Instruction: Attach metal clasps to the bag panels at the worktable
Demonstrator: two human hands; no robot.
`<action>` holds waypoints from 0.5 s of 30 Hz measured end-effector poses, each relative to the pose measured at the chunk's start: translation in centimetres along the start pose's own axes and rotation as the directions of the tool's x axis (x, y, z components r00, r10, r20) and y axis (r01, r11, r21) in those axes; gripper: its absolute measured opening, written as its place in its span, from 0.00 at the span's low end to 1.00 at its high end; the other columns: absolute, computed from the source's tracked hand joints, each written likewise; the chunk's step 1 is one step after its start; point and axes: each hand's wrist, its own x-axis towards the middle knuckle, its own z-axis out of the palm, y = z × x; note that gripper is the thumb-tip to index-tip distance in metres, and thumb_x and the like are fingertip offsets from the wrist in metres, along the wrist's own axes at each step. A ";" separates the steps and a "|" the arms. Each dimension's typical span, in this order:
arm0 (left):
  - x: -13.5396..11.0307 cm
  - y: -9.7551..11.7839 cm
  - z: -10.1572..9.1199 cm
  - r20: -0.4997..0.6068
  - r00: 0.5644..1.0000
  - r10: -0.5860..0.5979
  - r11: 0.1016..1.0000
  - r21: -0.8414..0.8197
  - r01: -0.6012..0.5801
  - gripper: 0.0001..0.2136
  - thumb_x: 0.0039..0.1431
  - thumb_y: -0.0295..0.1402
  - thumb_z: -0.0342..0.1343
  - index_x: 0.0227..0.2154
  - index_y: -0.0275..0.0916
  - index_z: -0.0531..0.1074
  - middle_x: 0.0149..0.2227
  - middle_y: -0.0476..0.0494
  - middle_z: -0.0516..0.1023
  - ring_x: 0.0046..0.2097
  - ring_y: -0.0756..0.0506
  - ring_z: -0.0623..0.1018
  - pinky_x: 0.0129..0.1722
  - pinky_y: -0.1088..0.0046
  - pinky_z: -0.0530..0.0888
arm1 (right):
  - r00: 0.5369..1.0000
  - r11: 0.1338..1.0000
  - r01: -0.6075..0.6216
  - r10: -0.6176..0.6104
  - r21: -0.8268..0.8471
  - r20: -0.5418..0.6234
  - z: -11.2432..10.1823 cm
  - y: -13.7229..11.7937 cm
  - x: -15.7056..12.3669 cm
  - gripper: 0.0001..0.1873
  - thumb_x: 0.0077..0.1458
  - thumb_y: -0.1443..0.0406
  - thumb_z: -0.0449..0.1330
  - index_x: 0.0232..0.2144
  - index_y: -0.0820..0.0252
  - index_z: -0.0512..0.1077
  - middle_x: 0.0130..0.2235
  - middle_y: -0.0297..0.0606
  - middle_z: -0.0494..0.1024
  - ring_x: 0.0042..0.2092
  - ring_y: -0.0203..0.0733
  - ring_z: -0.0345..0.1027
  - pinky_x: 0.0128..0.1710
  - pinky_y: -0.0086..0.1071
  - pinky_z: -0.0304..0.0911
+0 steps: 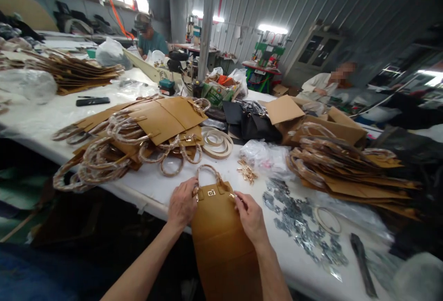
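Observation:
A tan bag panel [219, 231] hangs over the table's front edge, with its top end on the white surface. It carries a looped, plastic-wrapped handle [208, 168] and a small square metal fitting [211, 193] at its top centre. My left hand [183, 203] is closed on the panel's upper left edge, by the foot of the handle. At the upper right corner, my right hand [251, 215] pinches a small shiny metal clip [232, 195] against the panel edge. Its fingertips partly hide the clip. Small gold-coloured metal pieces [246, 171] lie just beyond.
Stacked tan panels with handles lie left [166, 118] and right [360, 181]. Flat silvery metal plates [294, 213] are scattered right, near a dark-handled tool [362, 264]. A coiled strip [217, 143] and black bag [259, 123] sit behind. Two people [152, 40] [320, 84] work farther back.

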 end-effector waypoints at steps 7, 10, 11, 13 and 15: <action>-0.1 -0.3 0.4 -0.008 1.000 0.002 1.000 -0.023 -0.002 0.15 0.65 0.25 0.50 0.52 0.41 0.71 0.58 0.40 0.78 0.56 0.37 0.77 0.56 0.56 0.71 | 0.995 0.991 -0.040 0.051 -0.125 0.086 -0.5 -1.4 -3.7 0.21 0.68 0.60 0.54 0.60 0.56 0.72 0.41 0.42 0.78 0.40 0.48 0.73 0.46 0.41 0.69; -0.1 -0.3 0.5 -0.001 1.000 0.003 1.000 -0.019 -0.003 0.16 0.64 0.25 0.50 0.53 0.41 0.71 0.57 0.40 0.78 0.56 0.36 0.77 0.56 0.56 0.71 | 0.989 0.987 -0.052 0.072 -0.155 0.128 -1.0 -1.8 -3.7 0.18 0.66 0.62 0.55 0.54 0.54 0.77 0.38 0.41 0.78 0.39 0.49 0.73 0.45 0.41 0.68; -0.1 -0.3 0.5 0.000 1.000 0.004 1.000 -0.019 -0.004 0.16 0.64 0.25 0.50 0.53 0.40 0.71 0.57 0.40 0.79 0.55 0.36 0.77 0.55 0.56 0.72 | 0.987 0.986 -0.055 0.077 -0.158 0.142 -1.2 -1.9 -3.6 0.16 0.65 0.62 0.56 0.51 0.53 0.79 0.38 0.41 0.79 0.39 0.49 0.74 0.45 0.41 0.68; -0.1 -0.3 0.4 -0.002 1.000 0.005 1.000 -0.022 -0.006 0.15 0.64 0.25 0.50 0.52 0.40 0.71 0.56 0.39 0.79 0.55 0.35 0.77 0.54 0.56 0.72 | 0.982 0.987 -0.063 0.088 -0.150 0.168 -1.6 -1.9 -3.3 0.13 0.63 0.62 0.58 0.46 0.52 0.80 0.38 0.40 0.80 0.39 0.49 0.75 0.44 0.40 0.68; -0.1 -0.3 0.4 -0.011 1.000 0.009 1.000 -0.029 -0.009 0.15 0.65 0.25 0.50 0.52 0.41 0.71 0.56 0.40 0.79 0.55 0.35 0.77 0.55 0.56 0.72 | 0.975 0.988 -0.083 0.107 -0.129 0.192 -2.1 -1.9 -3.0 0.09 0.61 0.62 0.60 0.42 0.51 0.79 0.36 0.37 0.81 0.36 0.47 0.75 0.39 0.37 0.68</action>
